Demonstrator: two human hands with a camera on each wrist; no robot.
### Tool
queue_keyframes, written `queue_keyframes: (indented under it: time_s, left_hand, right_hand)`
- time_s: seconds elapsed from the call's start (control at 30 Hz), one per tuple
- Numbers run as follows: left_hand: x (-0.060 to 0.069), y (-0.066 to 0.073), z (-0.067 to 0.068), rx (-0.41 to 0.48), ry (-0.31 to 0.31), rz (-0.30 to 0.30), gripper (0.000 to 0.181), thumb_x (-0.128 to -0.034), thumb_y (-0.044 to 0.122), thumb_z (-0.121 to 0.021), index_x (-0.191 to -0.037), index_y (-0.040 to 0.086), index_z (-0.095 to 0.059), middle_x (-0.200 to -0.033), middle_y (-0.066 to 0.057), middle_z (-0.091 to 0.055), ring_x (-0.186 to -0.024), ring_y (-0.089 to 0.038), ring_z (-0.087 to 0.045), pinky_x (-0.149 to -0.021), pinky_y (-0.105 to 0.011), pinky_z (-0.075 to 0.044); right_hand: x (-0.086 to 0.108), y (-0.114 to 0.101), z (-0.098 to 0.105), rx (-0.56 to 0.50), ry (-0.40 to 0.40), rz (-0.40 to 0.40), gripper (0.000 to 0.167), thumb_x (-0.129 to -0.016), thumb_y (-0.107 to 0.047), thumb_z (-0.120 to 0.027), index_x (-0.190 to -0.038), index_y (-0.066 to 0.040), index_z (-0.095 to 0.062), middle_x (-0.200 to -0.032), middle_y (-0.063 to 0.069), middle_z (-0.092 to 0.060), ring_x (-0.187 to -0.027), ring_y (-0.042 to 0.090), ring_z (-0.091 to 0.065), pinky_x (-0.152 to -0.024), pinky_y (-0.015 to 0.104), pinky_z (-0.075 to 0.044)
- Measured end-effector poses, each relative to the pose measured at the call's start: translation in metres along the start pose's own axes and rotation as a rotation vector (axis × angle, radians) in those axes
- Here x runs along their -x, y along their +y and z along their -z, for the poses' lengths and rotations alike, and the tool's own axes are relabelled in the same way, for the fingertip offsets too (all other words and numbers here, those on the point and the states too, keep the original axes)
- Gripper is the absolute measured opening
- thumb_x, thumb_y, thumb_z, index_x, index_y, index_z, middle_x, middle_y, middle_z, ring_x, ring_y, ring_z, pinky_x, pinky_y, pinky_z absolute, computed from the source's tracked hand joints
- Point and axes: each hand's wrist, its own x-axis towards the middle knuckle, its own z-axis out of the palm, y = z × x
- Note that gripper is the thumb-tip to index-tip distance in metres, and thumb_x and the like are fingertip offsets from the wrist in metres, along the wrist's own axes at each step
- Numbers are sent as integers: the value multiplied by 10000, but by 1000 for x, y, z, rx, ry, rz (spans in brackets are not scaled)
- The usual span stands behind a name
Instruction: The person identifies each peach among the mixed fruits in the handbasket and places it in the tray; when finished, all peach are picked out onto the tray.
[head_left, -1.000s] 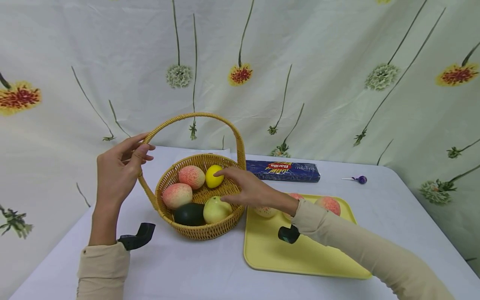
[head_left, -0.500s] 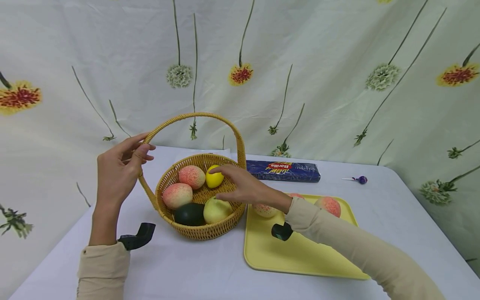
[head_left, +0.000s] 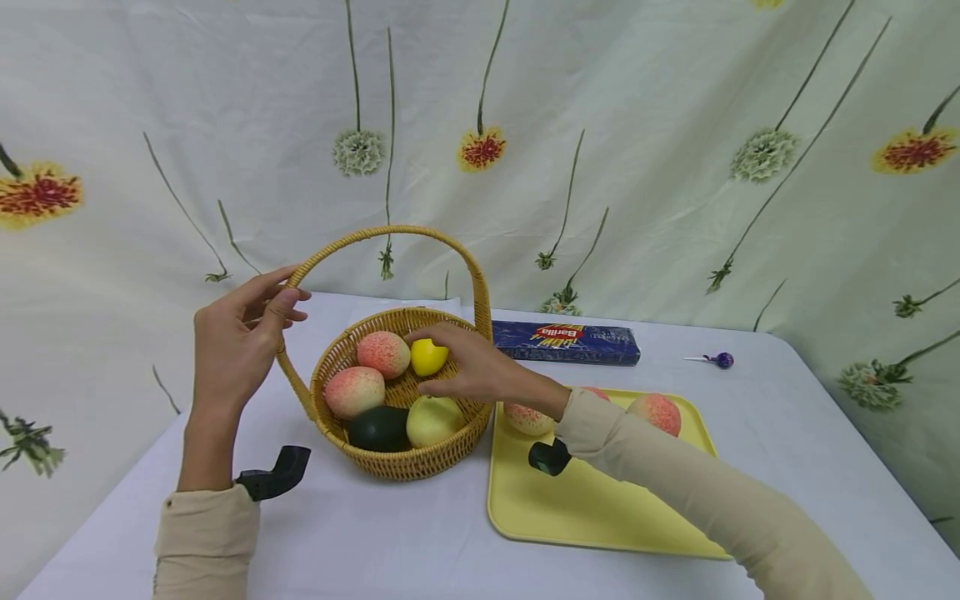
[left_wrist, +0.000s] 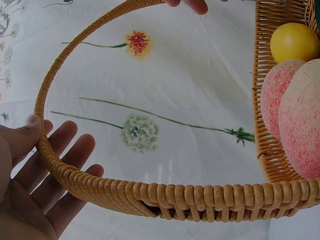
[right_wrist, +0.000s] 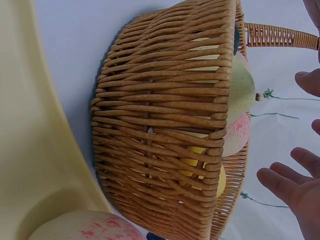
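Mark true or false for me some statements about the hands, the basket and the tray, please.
1. The left hand holds the basket handle. True.
2. Pink-speckled fruits lie both in the basket and on the yellow tray. True.
3. The lollipop lies on the yellow tray. False: the lollipop lies on the white tablecloth.
4. The right hand grips the pear. False: the right hand grips nothing.
5. The basket handle is folded down. False: it stands up.

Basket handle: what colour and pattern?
Golden tan, in close wrapped coils; the basket handle shows best in the left wrist view.
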Motion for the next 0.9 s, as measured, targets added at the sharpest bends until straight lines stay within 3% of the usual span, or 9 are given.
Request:
queue_keyframes:
  time_s: [0.3,0.5,0.77,0.9]
  left_hand:
    - [0,1,0,-5,-3,1,329,-944,207,-609,-1272,211,-641,-964,10,-706,-724,76,-624,-584,-100,-474]
    - [0,1,0,-8,-7,0,332,-945,205,-607,-1276,200,-638,-987,-57,-707,-720,89,-616,-588,-96,-476]
    - [0,0,0,2,-3,-3,327,-942,199,-612,-1268,202,-644,-960,25,-706,-727,60,-634,-585,-100,-477]
    - [0,0,0,-3,-1,-7,329,-944,198,-609,-1271,205,-642,-976,-21,-710,-721,85,-621,-590,-95,-476]
  right_hand:
    - [-10,-3,1,22,19,16,594,-850,-211,-733,-1370,-69,-484,-1400,70,-486,-1291,222,-448,-1060,330,-380]
    - [-14,-5,3,11,6,11,607,-856,-224,-723,-1391,-97,-467,-1410,59,-472,-1291,227,-439,-998,344,-436]
    - [-21,-9,7,16,-19,-18,637,-867,-240,-709,-1426,-109,-433,-1439,49,-443,-1353,193,-371,-1105,349,-324]
    - [-26,-10,8,25,-27,-18,640,-873,-257,-703,-1431,-109,-428,-1451,52,-428,-1363,195,-360,-1103,357,-329]
